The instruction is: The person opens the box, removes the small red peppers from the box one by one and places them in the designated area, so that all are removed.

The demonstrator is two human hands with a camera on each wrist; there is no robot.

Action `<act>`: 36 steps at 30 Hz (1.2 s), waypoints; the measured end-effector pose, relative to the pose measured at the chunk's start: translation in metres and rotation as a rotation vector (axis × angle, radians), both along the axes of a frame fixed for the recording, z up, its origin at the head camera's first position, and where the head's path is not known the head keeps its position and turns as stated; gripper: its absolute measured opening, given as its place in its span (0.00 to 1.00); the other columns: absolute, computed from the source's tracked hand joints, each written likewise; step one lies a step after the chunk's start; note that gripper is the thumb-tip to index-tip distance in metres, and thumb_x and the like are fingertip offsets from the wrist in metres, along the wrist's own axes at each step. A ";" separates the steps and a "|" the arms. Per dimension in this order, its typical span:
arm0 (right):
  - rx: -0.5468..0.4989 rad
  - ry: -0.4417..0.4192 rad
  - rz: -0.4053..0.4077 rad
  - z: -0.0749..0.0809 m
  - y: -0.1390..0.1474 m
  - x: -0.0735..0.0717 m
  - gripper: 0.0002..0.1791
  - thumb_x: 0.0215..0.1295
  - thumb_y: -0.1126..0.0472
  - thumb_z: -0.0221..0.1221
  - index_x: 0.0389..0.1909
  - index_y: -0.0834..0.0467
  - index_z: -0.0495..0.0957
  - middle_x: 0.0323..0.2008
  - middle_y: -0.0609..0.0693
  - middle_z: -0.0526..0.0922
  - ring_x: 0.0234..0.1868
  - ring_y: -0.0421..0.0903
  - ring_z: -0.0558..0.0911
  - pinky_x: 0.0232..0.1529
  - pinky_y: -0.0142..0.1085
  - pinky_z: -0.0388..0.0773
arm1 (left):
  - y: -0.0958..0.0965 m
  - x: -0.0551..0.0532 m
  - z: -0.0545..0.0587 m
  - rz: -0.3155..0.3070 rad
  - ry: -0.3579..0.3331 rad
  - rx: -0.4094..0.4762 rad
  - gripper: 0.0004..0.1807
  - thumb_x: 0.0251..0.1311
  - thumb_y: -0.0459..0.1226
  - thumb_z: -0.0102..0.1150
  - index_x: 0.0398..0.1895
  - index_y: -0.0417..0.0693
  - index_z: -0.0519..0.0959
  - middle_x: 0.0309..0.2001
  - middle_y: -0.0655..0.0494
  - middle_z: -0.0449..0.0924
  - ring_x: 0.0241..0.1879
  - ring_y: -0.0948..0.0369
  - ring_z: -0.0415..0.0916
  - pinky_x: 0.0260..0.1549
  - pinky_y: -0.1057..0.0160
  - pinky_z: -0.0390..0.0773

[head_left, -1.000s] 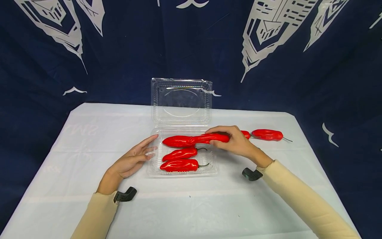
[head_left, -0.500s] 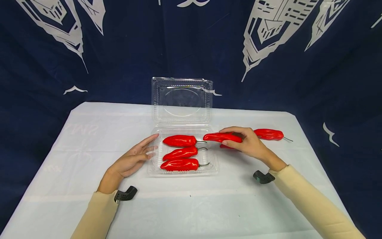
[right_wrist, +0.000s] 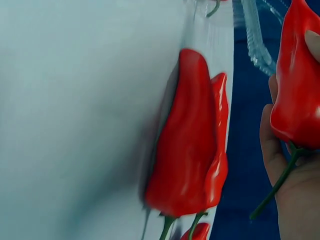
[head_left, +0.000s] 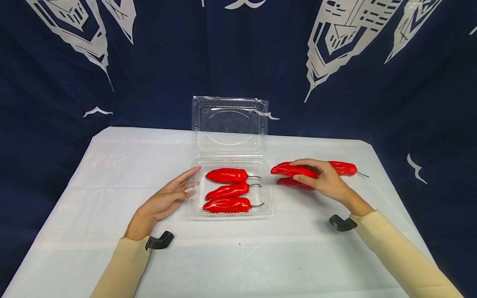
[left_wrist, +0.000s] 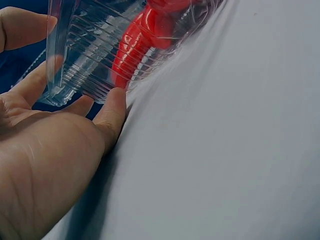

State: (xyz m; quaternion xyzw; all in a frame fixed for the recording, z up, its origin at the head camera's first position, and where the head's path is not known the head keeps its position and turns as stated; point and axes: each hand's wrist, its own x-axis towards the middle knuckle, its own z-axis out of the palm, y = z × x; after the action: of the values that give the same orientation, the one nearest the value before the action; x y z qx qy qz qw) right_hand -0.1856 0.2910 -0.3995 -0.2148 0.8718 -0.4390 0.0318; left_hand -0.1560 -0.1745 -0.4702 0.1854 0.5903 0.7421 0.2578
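We see the left hand [head_left: 164, 201], fingers spread, touching the ribbed clear plastic box [head_left: 231, 217] holding 3 glossy tapered peppers [head_left: 228, 191], while right of it the curled right hand [head_left: 331, 182] grips 1 smooth pepper [head_left: 288, 170].

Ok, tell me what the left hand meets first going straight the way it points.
The left hand would likely meet the clear container first, on its left side; it is right beside it, though exact contact is hard to judge.
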 end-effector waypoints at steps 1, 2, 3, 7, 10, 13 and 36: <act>0.006 -0.002 -0.010 -0.001 0.003 0.000 0.21 0.61 0.62 0.69 0.56 0.49 0.83 0.55 0.47 0.84 0.55 0.34 0.78 0.56 0.21 0.72 | 0.000 0.000 -0.001 -0.001 0.004 0.000 0.42 0.67 0.24 0.46 0.81 0.49 0.45 0.81 0.53 0.31 0.76 0.40 0.40 0.66 0.69 0.65; 0.014 -0.004 -0.019 -0.002 0.005 0.000 0.21 0.62 0.62 0.69 0.56 0.49 0.82 0.55 0.48 0.83 0.55 0.34 0.78 0.56 0.21 0.71 | 0.001 -0.001 -0.001 -0.001 0.003 0.001 0.42 0.67 0.24 0.47 0.81 0.49 0.45 0.81 0.53 0.31 0.76 0.39 0.40 0.66 0.69 0.65; 0.025 -0.006 -0.030 -0.002 0.008 0.000 0.21 0.62 0.61 0.68 0.56 0.48 0.82 0.56 0.47 0.83 0.55 0.34 0.78 0.55 0.21 0.71 | 0.001 -0.001 -0.001 0.000 0.003 0.001 0.42 0.67 0.24 0.47 0.81 0.49 0.45 0.81 0.53 0.31 0.76 0.39 0.40 0.66 0.69 0.65; 0.060 -0.012 -0.070 -0.003 0.017 0.001 0.20 0.63 0.61 0.68 0.57 0.48 0.82 0.57 0.48 0.83 0.54 0.32 0.77 0.53 0.21 0.73 | 0.001 -0.001 0.000 0.006 0.004 0.004 0.42 0.67 0.25 0.48 0.81 0.49 0.46 0.81 0.52 0.31 0.76 0.39 0.40 0.66 0.70 0.66; 0.074 -0.013 -0.092 -0.003 0.025 0.002 0.20 0.63 0.60 0.67 0.57 0.49 0.82 0.57 0.50 0.82 0.53 0.32 0.77 0.50 0.21 0.75 | 0.001 0.000 0.001 0.008 0.001 0.003 0.42 0.66 0.25 0.48 0.81 0.49 0.46 0.81 0.52 0.31 0.76 0.39 0.40 0.66 0.70 0.66; 0.079 -0.021 -0.108 -0.004 0.032 0.003 0.20 0.64 0.60 0.67 0.57 0.51 0.82 0.58 0.52 0.81 0.52 0.32 0.77 0.48 0.21 0.76 | 0.001 0.000 0.001 0.006 -0.002 0.000 0.42 0.66 0.24 0.47 0.81 0.49 0.45 0.81 0.53 0.31 0.76 0.39 0.40 0.65 0.70 0.66; 0.119 0.038 -0.158 -0.004 0.061 0.011 0.18 0.63 0.66 0.66 0.54 0.53 0.83 0.55 0.53 0.82 0.51 0.34 0.77 0.47 0.19 0.76 | 0.000 0.001 0.001 0.000 0.002 -0.011 0.42 0.66 0.23 0.44 0.81 0.49 0.44 0.81 0.54 0.32 0.76 0.39 0.39 0.65 0.69 0.66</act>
State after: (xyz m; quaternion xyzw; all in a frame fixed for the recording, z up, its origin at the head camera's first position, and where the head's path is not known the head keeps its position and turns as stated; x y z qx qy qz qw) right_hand -0.1742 0.3515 -0.4039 -0.1517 0.9109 -0.3836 -0.0068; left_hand -0.1549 -0.1740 -0.4687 0.1847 0.5946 0.7386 0.2585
